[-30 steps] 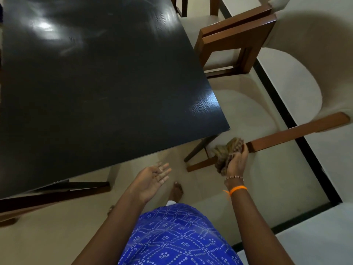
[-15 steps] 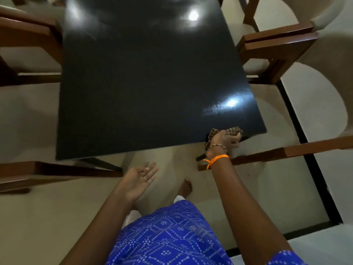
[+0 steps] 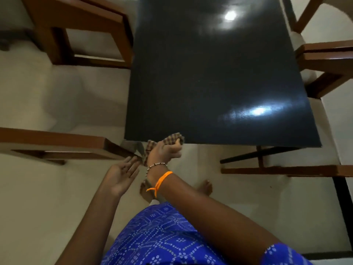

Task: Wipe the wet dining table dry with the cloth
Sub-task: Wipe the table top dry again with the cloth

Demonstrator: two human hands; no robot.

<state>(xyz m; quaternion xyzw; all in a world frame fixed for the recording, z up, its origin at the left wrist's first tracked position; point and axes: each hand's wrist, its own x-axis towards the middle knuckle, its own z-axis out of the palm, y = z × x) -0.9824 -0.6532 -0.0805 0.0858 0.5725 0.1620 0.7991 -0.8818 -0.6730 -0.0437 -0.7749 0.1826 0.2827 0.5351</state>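
Observation:
The dark glossy dining table (image 3: 219, 73) stretches away from me, with two bright light reflections on its top. My right hand (image 3: 164, 153) is at the table's near edge, toward its left corner, gripping a bunched brown checked cloth (image 3: 171, 140). Part of the cloth lies on the table edge and part hangs below my hand. My left hand (image 3: 122, 174) is held open, palm up, just below and left of the right hand, holding nothing.
Wooden chairs with pale cushions stand on both sides: one at the near left (image 3: 57, 142), one at the far left (image 3: 82, 31), and others on the right (image 3: 328, 60). The table's dark legs (image 3: 257, 153) show below the near edge. My bare feet (image 3: 207, 187) stand on the pale floor.
My right hand has carried the cloth from beside the right chair up to the table's near edge and leftward along it. The view has swung so the table lies straight ahead.

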